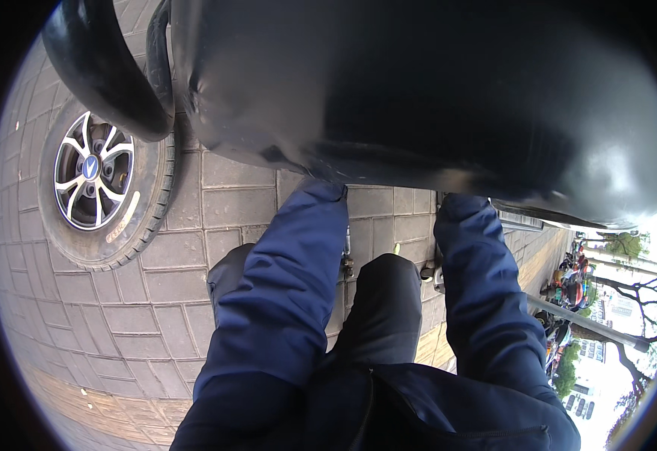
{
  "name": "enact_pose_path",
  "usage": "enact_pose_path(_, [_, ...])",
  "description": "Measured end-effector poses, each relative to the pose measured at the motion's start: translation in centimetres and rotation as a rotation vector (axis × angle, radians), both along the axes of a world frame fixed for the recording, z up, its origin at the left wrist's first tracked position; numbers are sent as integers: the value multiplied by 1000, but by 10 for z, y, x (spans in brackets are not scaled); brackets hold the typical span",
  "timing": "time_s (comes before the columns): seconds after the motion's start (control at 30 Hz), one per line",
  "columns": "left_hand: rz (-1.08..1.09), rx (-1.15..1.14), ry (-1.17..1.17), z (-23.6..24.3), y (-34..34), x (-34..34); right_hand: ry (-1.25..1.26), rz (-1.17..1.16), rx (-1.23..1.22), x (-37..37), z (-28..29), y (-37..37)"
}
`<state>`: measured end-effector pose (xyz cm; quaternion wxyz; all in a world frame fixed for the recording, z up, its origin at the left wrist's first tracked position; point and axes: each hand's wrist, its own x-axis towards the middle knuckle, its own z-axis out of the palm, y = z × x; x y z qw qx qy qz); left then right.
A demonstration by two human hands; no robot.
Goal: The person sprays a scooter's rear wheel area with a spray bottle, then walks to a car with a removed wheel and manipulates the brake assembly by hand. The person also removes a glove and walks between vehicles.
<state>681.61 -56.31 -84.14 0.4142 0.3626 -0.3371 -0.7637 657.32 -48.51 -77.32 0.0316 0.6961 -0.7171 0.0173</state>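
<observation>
A large dark body panel (448, 98) of a vehicle fills the upper part of the head view. Both my forearms, in blue sleeves, reach forward beneath its lower edge. The left sleeve (287, 270) ends at that edge, and my left hand is hidden behind it. My right hand is hidden the same way past the end of the right sleeve (478, 263). What either hand touches cannot be seen. Between the forearms, close to my bent knee (388, 293), small metal parts show, too partly covered to name.
A wheel (107, 177) with a silver-and-black rim stands on the grey paving (178, 263) at the left. A curved black fender-like part (99, 68) overhangs it. Parked two-wheelers (569, 278), a grey pole (591, 323) and trees are on the right.
</observation>
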Motion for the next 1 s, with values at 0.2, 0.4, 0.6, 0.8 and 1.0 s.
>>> enact_pose_path(0.2, [-11, -39, -97, 2, 18, 2, 27, 75, -8, -1, -13, 3])
enact_pose_path(0.4, [-38, -93, -143, 9, 33, -1, -138, 88, -140, 12, -15, 1])
enact_pose_path(0.6, [-86, -47, 91, 12, 39, -10, -361, -11, -268, 34, 7, -3])
enact_pose_path(0.8, [34, 87, 244, 14, 46, -21, -409, 71, -247, 41, 16, -1])
enact_pose_path(1.0, [9, -8, 137, 10, 44, -20, -1017, -59, -185, 34, 20, 0])
